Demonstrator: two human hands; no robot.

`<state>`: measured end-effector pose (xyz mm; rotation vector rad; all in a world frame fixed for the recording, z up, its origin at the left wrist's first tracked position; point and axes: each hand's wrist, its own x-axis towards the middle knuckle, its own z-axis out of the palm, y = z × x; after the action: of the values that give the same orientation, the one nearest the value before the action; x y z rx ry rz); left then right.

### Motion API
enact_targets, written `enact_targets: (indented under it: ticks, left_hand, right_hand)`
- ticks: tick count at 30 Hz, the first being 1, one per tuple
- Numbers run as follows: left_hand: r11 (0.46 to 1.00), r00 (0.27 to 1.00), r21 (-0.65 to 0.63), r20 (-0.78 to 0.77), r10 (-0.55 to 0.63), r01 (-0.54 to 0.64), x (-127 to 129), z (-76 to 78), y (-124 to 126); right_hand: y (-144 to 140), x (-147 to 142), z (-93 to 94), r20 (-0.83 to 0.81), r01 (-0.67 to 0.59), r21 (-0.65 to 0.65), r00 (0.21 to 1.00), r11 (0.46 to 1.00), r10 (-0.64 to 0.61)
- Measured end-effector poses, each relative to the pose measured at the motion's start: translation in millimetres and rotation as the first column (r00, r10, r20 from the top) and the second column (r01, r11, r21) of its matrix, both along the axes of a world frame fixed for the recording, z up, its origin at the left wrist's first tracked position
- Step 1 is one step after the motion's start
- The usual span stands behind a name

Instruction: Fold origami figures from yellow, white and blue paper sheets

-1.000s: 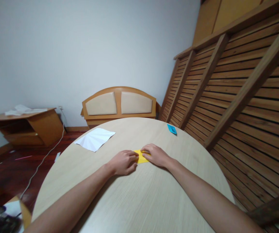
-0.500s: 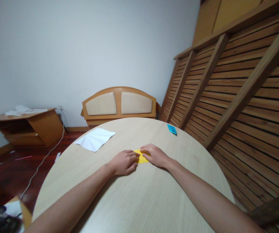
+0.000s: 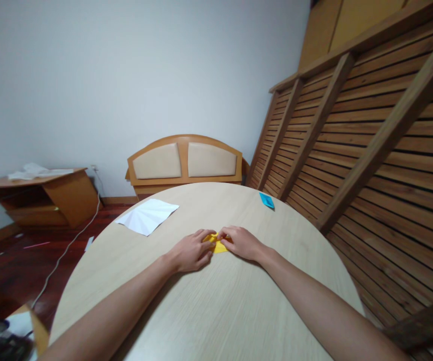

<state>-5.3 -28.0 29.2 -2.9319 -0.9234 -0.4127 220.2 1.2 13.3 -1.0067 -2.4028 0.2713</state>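
Observation:
A small piece of yellow paper (image 3: 221, 247) lies on the round table (image 3: 208, 306), between my two hands. My left hand (image 3: 192, 250) has its fingers bent over the paper's left part and covers it. From the other side my right hand (image 3: 241, 242) pinches the paper's far edge between thumb and fingers. That far edge stands slightly raised, while the near part stays flat. Parts of the paper under my fingers are hidden.
A creased white sheet (image 3: 149, 215) lies at the table's far left. Near the far right edge rests a folded blue paper (image 3: 266, 200). A slatted wooden frame (image 3: 336, 150) leans close along the right side. A headboard (image 3: 184, 160) stands behind the table.
The far edge of the yellow paper has lifted and bent up between my fingers. My right hand's fingers have curled from lying over the paper into a pinch.

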Motion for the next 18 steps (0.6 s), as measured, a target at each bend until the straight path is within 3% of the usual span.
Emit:
enact_targets:
  ticks: [7, 12, 18]
  left_hand:
    - [0.995, 0.999, -0.089, -0.005, -0.038, 0.037, -1, -6.1, 5]
    - [0.986, 0.997, -0.145, -0.008, 0.079, -0.08, -6, -18.5, 12]
    - [0.953, 0.975, -0.208, -0.022, 0.219, -0.219, -6, -20.4, 16]
  right_hand:
    - [-4, 0, 4.9, 0.104, -0.059, 0.023, 0.993, 0.998, 0.056]
    - [-8, -3, 5.9, 0.13, -0.207, -0.019, 0.969, 0.978, 0.208]
    - [-13, -5, 3.4, 0.176, -0.174, -0.107, 0.966, 0.979, 0.19]
